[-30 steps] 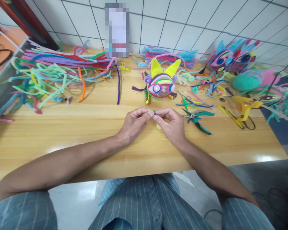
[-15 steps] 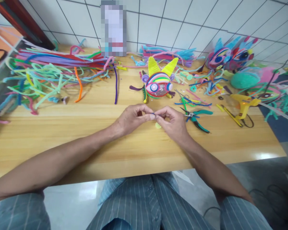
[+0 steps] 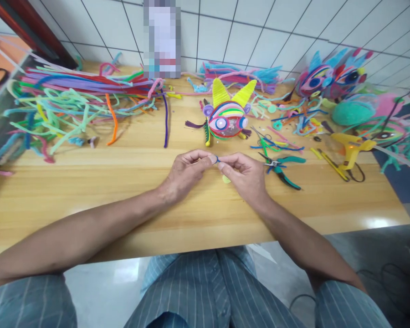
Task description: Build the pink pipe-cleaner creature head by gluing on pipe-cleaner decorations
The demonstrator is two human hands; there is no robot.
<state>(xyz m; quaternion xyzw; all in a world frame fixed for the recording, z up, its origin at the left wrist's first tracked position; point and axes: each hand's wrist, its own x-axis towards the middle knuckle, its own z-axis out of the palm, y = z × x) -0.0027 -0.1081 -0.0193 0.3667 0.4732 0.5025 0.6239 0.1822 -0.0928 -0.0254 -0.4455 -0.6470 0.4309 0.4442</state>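
Between my fingertips, above the middle of the table, is a short piece of blue pipe cleaner (image 3: 217,159). My left hand (image 3: 190,172) pinches one end of it between thumb and finger. The other end is pinched by my right hand (image 3: 243,172). Most of the piece is covered by the fingers. A small pale yellow disc (image 3: 226,179) lies under my right hand. Just beyond both hands stands a colourful mask-like figure (image 3: 227,119) with yellow horns and round eyes. Green-handled pliers (image 3: 283,169) lie open to the right of my right hand.
Heaps of pipe cleaners (image 3: 85,102) cover the left side, with another bundle (image 3: 241,77) at the back. A yellow glue gun (image 3: 350,148) and a yellow pen-like tool (image 3: 333,165) lie at right. More finished figures (image 3: 331,77) stand by the tiled wall.
My left thumb has shifted up over the forefinger, and more of the blue pipe cleaner shows between the fingertips. The view has shifted slightly.
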